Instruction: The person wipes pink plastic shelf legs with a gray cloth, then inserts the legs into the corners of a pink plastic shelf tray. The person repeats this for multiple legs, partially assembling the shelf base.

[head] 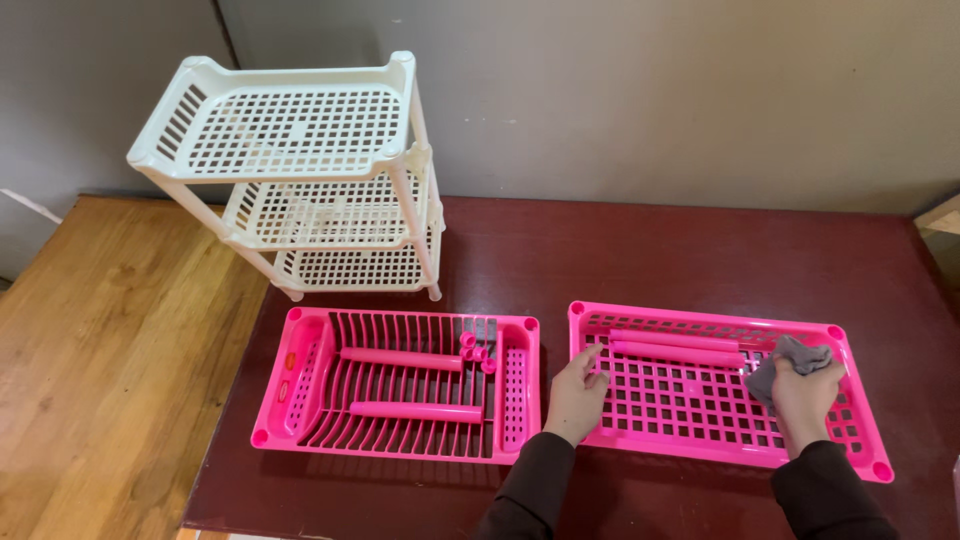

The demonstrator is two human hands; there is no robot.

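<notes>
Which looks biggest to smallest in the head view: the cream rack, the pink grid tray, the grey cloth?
1. Cream rack
2. Pink grid tray, though nearness may flatter it
3. Grey cloth, bunched in the right hand

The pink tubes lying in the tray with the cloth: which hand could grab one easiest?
The left hand, probably. It rests on the near left rim of the pink grid tray, empty, fingers pointing toward the two pink tubes. The right hand is full, clutching the grey cloth.
</notes>
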